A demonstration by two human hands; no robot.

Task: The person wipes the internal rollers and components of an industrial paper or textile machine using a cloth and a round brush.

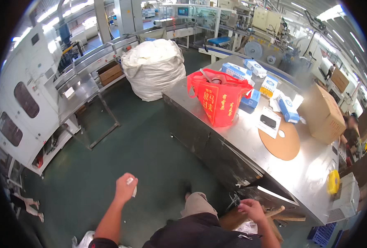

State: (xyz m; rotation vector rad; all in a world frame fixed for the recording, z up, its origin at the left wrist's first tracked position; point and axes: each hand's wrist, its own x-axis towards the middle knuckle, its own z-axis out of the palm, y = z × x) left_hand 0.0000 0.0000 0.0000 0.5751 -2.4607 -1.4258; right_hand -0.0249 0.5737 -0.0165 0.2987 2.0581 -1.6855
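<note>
You are standing to the left of the metal table (247,133), which is running diagonally away from you. White bulk bag (152,76) is sitting on the floor beyond the table's left side, well apart from your hands. Red bag (212,101) is standing on the table near its left edge, one handle loop hanging loose; an arm catching that loop could be dragging it off. Wooden pieces (275,211) are sticking out by the table's near end, close to your right forearm; swinging carelessly could be snagging it.

Your right hand (253,209) is hovering by the table's near end, fingers bent, near some thin wire (234,200); I can't tell if it's holding anything. Dropping lower could be tangling fingers there. Your left hand (125,188) is closing in a fist around the white piece (129,180), over the floor left of the table and well apart from it. If the grip is loosening, the piece could be falling, nothing else supporting it.

One end is poking out atop the fist, the other hanging below, on the table side. Long axis is probably slanting far-left to near-right; the middle is hiding, so I can't tell which end is the front.
</note>
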